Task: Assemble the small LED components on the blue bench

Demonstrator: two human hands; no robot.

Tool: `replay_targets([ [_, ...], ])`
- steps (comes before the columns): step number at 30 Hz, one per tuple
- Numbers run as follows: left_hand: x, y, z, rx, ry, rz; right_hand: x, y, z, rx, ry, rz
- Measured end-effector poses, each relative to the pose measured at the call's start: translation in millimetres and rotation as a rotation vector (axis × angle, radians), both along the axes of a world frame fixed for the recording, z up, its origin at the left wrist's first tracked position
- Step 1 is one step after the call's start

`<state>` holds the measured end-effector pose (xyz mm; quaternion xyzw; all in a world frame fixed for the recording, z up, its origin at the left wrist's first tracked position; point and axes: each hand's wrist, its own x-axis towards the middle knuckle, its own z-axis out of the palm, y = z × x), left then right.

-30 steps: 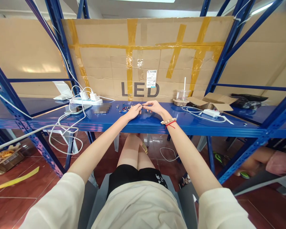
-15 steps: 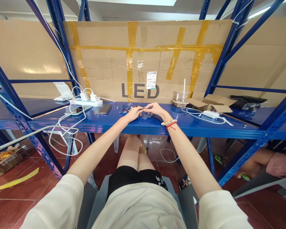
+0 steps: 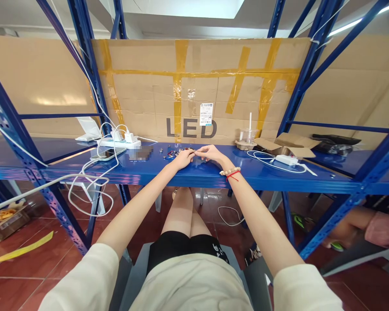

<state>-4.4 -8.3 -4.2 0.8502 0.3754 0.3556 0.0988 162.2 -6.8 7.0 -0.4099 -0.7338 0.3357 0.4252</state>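
On the blue shelf table (image 3: 142, 174), my left hand (image 3: 184, 158) is closed, its fingertips pinched on something too small to make out. My right hand (image 3: 210, 153), below a beaded bracelet and a red string (image 3: 231, 172), meets it fingertip to fingertip, also pinching. Several small metal, red and blue parts (image 3: 171, 153) lie just left of and behind my left hand. The small thing between the fingertips is mostly hidden.
Left: a power strip (image 3: 119, 143) with white cables, a phone (image 3: 106, 154) and a blurred dark item (image 3: 141, 153). Right: a plastic cup with a straw (image 3: 247, 134), an open carton (image 3: 293, 143) and a white adapter (image 3: 286, 160). A cardboard sheet (image 3: 132, 95) stands behind. Another person's legs (image 3: 353, 224) show at right.
The view has tilted up slightly, so the table sits lower in the picture. My hands stay together at the same place, with only slight finger movement. My legs have shifted a little.
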Motion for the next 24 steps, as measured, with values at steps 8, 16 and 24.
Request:
replay_targets([
  [8,0.8,2.7,-1.0,-0.002,0.006,-0.006,0.8,0.1,0.6,-0.020,-0.039,-0.029],
  [16,1.5,2.9,-0.5,-0.028,-0.047,0.016,-1.4,-3.8,5.2,-0.051,0.013,-0.044],
  [24,2.5,-2.1,2.2,-0.053,-0.043,0.011,0.5,-2.9,4.6,-0.017,-0.032,-0.053],
])
